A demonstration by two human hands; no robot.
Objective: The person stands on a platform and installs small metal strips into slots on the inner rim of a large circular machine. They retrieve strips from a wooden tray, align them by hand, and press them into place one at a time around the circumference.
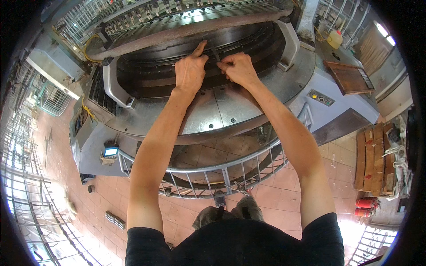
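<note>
Both my arms reach into the round opening of a large circular knitting machine [213,106]. My left hand [190,71] is at its dark metal cylinder [168,49], index finger stretched out to the surface and the other fingers curled. I see nothing held in it. Just right of it, my right hand [239,68] pinches the lower end of a thin, dark, flat strip [214,51]. The strip slants up and left toward the cylinder, close to my left fingertip. Its exact kind is too small to tell.
A curved brown ring [191,33] hangs above my hands, between two grey brackets [116,86]. A curved metal railing [226,175] stands before my body. Right are a button panel [320,97] and wooden board [348,77]; left is a small screen [111,151].
</note>
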